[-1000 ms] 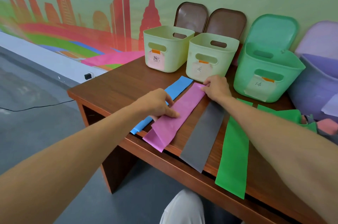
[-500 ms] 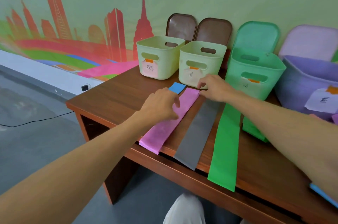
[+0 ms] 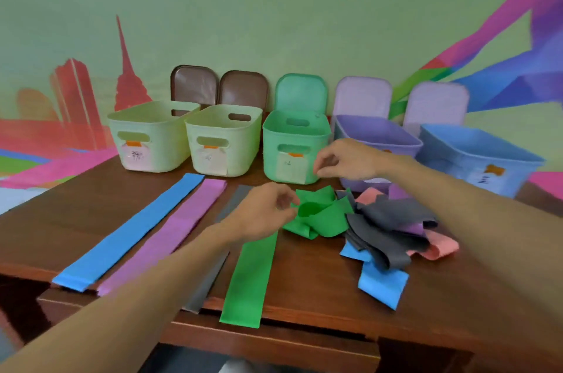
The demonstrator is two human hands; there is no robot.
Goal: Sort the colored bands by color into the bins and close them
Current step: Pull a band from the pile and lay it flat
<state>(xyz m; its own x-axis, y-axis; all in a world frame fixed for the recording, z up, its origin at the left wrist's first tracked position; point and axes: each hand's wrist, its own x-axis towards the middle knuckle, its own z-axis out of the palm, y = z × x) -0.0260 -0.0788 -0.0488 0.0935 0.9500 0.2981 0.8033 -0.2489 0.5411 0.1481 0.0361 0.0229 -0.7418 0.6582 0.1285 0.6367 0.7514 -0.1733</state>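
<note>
grey band (image 3: pixel 202 290): middle hidden under left forearm (image 3: pixel 170 275) | bin labels (image 3: pixel 288 170): writing too blurred to read | pile (image 3: pixel 393 220): bands overlap, count unclear | worktop (image 3: pixel 76 220): right end cut off

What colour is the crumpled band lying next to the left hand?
Green; the crumpled band beside the left hand shows best in the head view.

The brown wooden table (image 3: pixel 76 220) is finished smooth, with a low sheen. The long flat blue band (image 3: pixel 131 235) is seen as thin and matt. The mint-green rectangular bin (image 3: pixel 271 144) is moulded in smooth plastic.
</note>
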